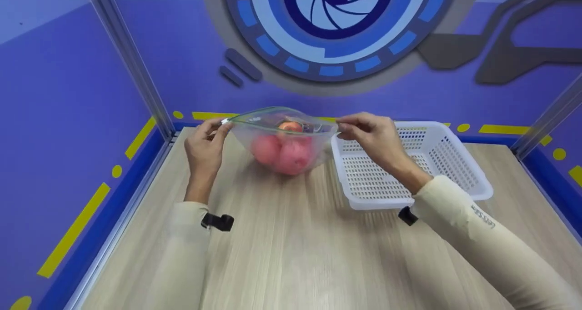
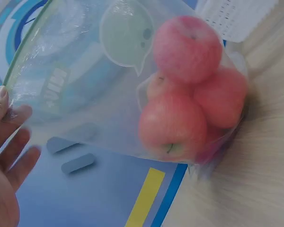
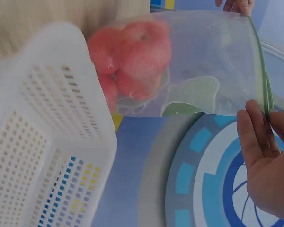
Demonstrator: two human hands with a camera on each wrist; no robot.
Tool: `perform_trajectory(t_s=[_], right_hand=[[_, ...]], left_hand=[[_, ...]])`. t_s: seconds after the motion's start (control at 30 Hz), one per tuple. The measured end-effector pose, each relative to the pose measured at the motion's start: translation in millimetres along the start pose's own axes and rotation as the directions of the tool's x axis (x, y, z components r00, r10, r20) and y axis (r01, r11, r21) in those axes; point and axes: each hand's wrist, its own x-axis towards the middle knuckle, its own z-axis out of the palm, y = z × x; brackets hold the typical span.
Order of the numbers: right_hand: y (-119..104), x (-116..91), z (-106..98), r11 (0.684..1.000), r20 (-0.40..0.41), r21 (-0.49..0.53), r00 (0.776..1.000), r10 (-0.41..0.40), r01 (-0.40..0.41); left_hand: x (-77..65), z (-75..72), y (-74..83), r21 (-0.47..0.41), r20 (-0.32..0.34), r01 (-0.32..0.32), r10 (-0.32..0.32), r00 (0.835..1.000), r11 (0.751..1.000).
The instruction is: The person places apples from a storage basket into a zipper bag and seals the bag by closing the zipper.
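Observation:
A clear zip bag (image 1: 245,135) with a green-edged mouth hangs between both hands, its mouth parted. Several red apples (image 1: 291,153) lie bunched in its bottom, seen closely in the left wrist view as apples (image 2: 173,125) through the film. My left hand (image 1: 204,146) pinches the bag's left top corner, by a small white slider (image 1: 224,121). At the opposite corner, my right hand (image 1: 375,139) pinches the rim between thumb and fingers. In the right wrist view the green strip (image 3: 265,71) runs between the two hands.
A white perforated plastic basket (image 1: 343,178) stands on the wooden table (image 1: 291,255), right of the bag and under the right hand. Blue printed panels (image 1: 182,64) close off the back and sides. A black strap (image 1: 218,221) is on the left wrist.

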Motion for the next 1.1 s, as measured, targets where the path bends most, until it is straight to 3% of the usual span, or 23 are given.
perform_trajectory(t_s=[0.13, 0.27, 0.33, 0.43, 0.53, 0.7, 0.87, 1.0, 1.1], right_hand=[[4, -13, 3, 0.985, 0.033, -0.142, 0.995, -0.098, 0.101], [13, -25, 6, 0.901, 0.081, -0.29, 0.947, -0.312, 0.322], [18, -32, 6, 0.864, 0.101, -0.302, 0.915, -0.39, 0.402], [24, -42, 6, 0.857, 0.136, -0.259, 0.896, -0.424, 0.445], [28, -52, 7, 0.879, 0.193, -0.214, 0.901, -0.389, 0.425], [32, -67, 7, 0.927, 0.248, -0.201, 0.932, -0.264, 0.316], [38, -78, 6, 0.957, 0.287, -0.2, 0.946, -0.148, 0.21], [40, -81, 6, 0.975, 0.252, -0.207, 0.967, -0.031, 0.085], [41, -80, 10, 0.968, 0.152, -0.243, 0.988, -0.022, 0.059]], left_hand=[[-15.5, -7.1, -1.5, -0.073, -0.011, 0.048, -0.049, 0.999, 0.996], [-30.8, -10.2, -7.1, -0.181, -0.012, 0.117, -0.121, 0.993, 0.977], [-39.3, -11.0, -10.7, -0.231, -0.015, 0.154, -0.162, 0.987, 0.961], [-52.1, -12.2, -15.1, -0.312, 0.0, 0.194, -0.205, 0.979, 0.93], [-63.6, -13.9, -16.5, -0.376, 0.011, 0.215, -0.227, 0.974, 0.901], [-78.3, -14.7, -16.5, -0.421, -0.017, 0.2, -0.228, 0.974, 0.885], [-92.1, -13.9, -15.2, -0.464, -0.022, 0.219, -0.258, 0.966, 0.858], [-95.5, -17.9, -13.3, -0.472, 0.064, 0.248, -0.247, 0.967, 0.846], [-94.1, -19.1, -12.0, -0.456, 0.108, 0.238, -0.212, 0.971, 0.857]])
